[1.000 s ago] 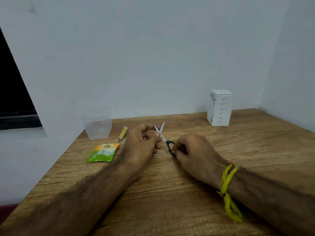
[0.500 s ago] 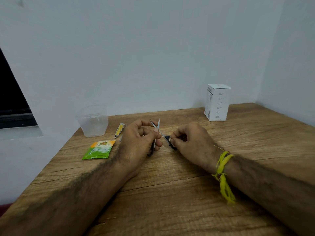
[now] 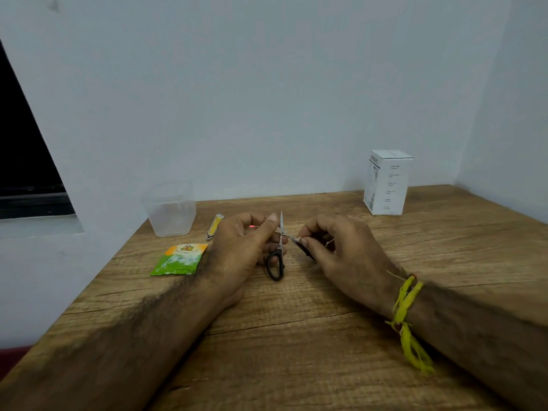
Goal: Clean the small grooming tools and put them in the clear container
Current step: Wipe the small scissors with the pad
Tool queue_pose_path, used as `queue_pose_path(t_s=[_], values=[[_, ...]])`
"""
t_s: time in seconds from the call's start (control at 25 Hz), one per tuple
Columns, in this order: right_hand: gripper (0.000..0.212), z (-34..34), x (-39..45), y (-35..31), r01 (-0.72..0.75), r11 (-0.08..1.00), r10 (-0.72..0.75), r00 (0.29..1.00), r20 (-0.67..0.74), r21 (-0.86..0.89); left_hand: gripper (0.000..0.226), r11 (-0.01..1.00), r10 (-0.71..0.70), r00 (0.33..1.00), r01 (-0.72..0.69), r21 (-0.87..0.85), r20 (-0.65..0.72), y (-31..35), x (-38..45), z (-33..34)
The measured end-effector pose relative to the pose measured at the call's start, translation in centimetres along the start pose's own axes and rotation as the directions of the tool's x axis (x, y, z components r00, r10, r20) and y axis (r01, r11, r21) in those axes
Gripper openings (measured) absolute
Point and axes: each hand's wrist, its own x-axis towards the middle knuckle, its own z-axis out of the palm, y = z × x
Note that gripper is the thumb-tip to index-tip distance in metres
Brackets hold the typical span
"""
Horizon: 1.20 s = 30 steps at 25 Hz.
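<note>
Small scissors with black handles are spread wide above the wooden table. My left hand pinches one arm of them, whose blade points up and whose handle loop hangs down. My right hand pinches the other arm by its handle. A yellow nail clipper lies on the table just left of my left hand. The clear container stands at the table's back left, with nothing visible inside it.
A green and orange sachet lies flat near the left edge. A white carton stands at the back right by the wall. Walls close the table at the back and right. A yellow thread band circles my right wrist.
The scissors have been spread wider: the blade in my left hand now stands upright, its loop has dropped into view below my fingers, and my hands sit a little farther apart.
</note>
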Motion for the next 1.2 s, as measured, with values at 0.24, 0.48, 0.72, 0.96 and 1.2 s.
queue_pose_path(t_s=[0.24,0.48,0.72,0.96,1.2], values=[[0.004,0.0,0.6,0.9,0.03,0.999,-0.029,0.996,-0.089,0.009,0.011,1.0,0.005,0.997,-0.006,0.015,0.077,0.1,-0.4,0.1],[0.004,0.1,1.6,1.4,0.303,0.937,-0.331,0.929,-0.165,-0.176,0.014,0.996,0.031,0.993,-0.04,0.085,0.11,0.0,-0.7,0.6],[0.003,0.6,1.7,1.6,0.345,0.896,-0.371,0.928,-0.042,-0.279,0.011,0.982,0.045,0.981,-0.078,0.17,0.189,0.4,-1.2,0.6],[0.016,0.4,1.6,1.4,0.346,0.865,-0.357,0.933,0.04,-0.363,0.011,0.983,0.038,0.981,-0.071,0.171,0.191,0.4,-1.1,0.6],[0.009,0.4,1.6,1.5,0.31,0.89,-0.34,0.94,-0.035,-0.335,0.012,0.994,0.049,0.985,-0.064,0.083,0.166,0.1,-1.3,1.0]])
